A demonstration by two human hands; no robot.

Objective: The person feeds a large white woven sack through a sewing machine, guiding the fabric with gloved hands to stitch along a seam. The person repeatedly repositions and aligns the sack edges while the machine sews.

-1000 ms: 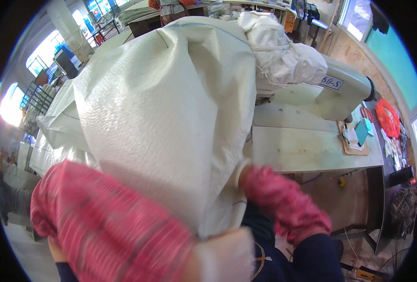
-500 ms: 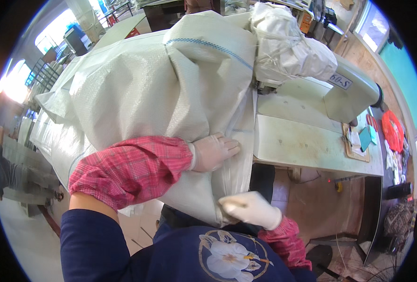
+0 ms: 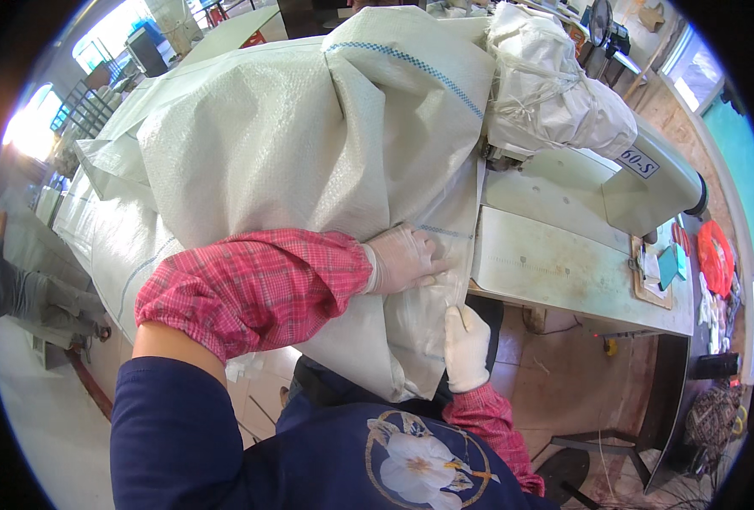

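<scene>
1. Workshop floor of pale tiles lies below a worn sewing desk point(image 3: 564, 280), with bright windows far off at the upper left.
2. A big white woven sack point(image 3: 309, 144) is heaped over the desk's left end and hangs off its near left edge toward the person's lap.
3. The left hand point(image 3: 404, 257), in a thin glove, lies flat and spread on the sack near the desk's near left corner, pressing the cloth down.
4. The right hand point(image 3: 466, 347), in a white glove, is closed on the sack's hanging edge just below the desk's near edge.
5. Both forearms wear red checked sleeve covers point(image 3: 258, 285).
6. A pale green sewing machine point(image 3: 649, 183) stands at the desk's far right, draped with a tied plastic bag point(image 3: 547, 93).
7. An orange object point(image 3: 715, 255) lies at the right end.
</scene>
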